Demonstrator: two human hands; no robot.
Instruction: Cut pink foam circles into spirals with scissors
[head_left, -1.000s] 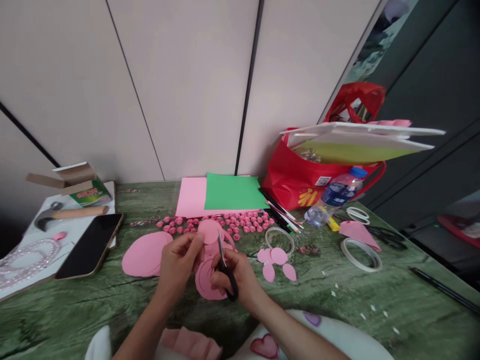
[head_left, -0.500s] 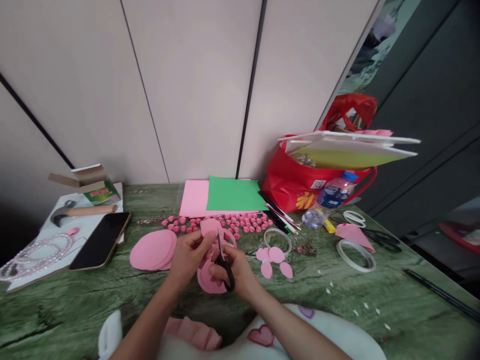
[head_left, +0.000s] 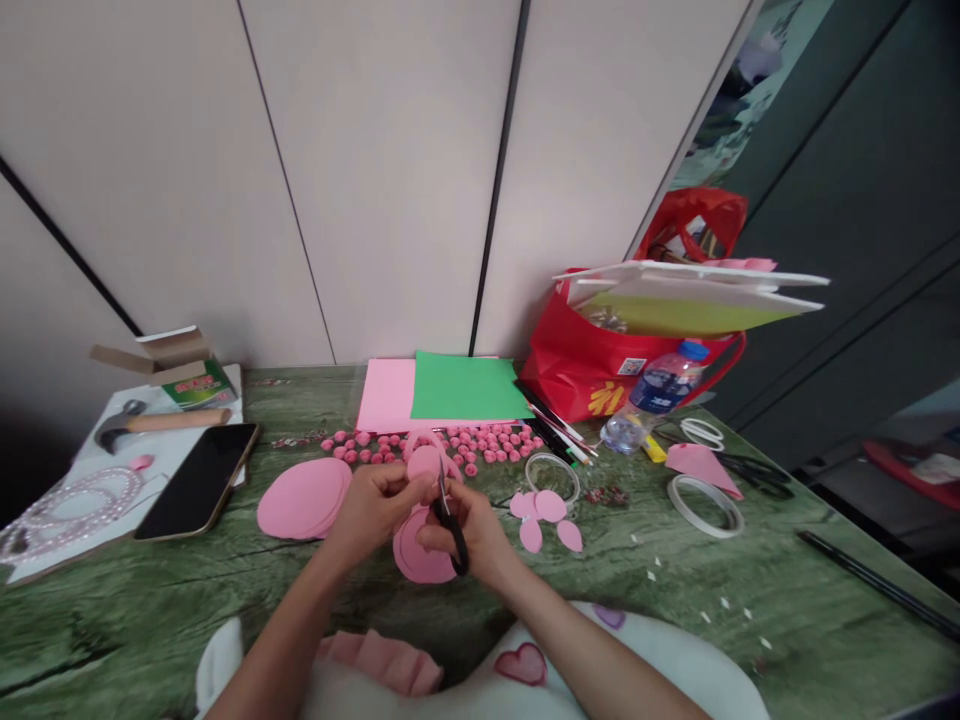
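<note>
My left hand (head_left: 385, 508) pinches a piece of pink paper (head_left: 424, 462), from which a curling strip stands up at the top. In my right hand (head_left: 469, 530) are black-handled scissors (head_left: 450, 522), their blades pointing up against the paper's right edge. Below both hands lie pink paper rounds (head_left: 422, 560) on the table. Larger pink paper ovals (head_left: 304, 498) are stacked left of my left hand. To the right of the scissors sit several small pink paper petals (head_left: 550, 507). Fingers partly hide the held paper.
Behind the hands are rolled pink paper pieces (head_left: 487, 440) and a green sheet (head_left: 469, 387). A phone (head_left: 196, 485), a hammer (head_left: 165, 422) and beads (head_left: 75, 515) lie left. Rightward stand a bottle (head_left: 651, 400) and a red bag (head_left: 562, 360), with tape rolls (head_left: 705, 508).
The held pink paper has turned a little, and its cut strip now curls above it. The scissors stay close to the paper's edge. The view has shifted slightly.
</note>
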